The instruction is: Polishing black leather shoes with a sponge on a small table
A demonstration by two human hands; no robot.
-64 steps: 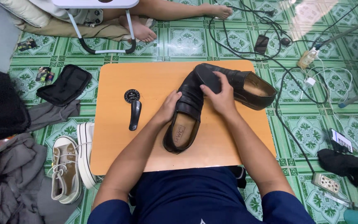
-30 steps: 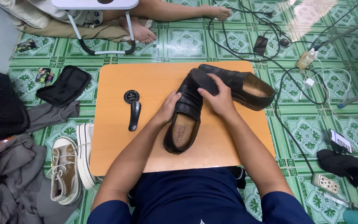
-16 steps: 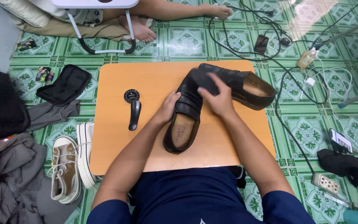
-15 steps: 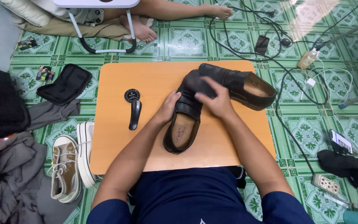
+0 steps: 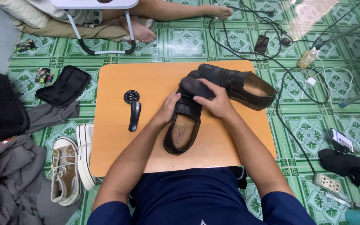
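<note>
Hardly anything has shifted since a moment ago: both my hands sit on the same black shoe (image 5: 185, 121), only my right hand (image 5: 213, 102) has slid a little further over its toe. That shoe lies near the middle of the table (image 5: 117, 146), its heel toward the near edge and its toe pointing away from me; its tan inside is open to view with nothing in it. My right grip is clamped over the toe from above, fingers curled across the front. My left hand (image 5: 169, 109) presses flat against the shoe's left side with the fingers close together, steadying it.

Just beyond, touching the toe, the second black shoe (image 5: 238, 85) lies crosswise toward the far right corner, its opening facing right with nothing inside either. Left of my hands, toward the table's left edge, a small round black tin (image 5: 131, 96) sits closed, and just below it lies a black shoehorn (image 5: 135, 116).

On the green tiled floor (image 5: 309, 133) by the left edge rests a pair of white sneakers (image 5: 73, 162), and further up a black pouch (image 5: 64, 86). Cables (image 5: 288, 75) trail past the right edge.
</note>
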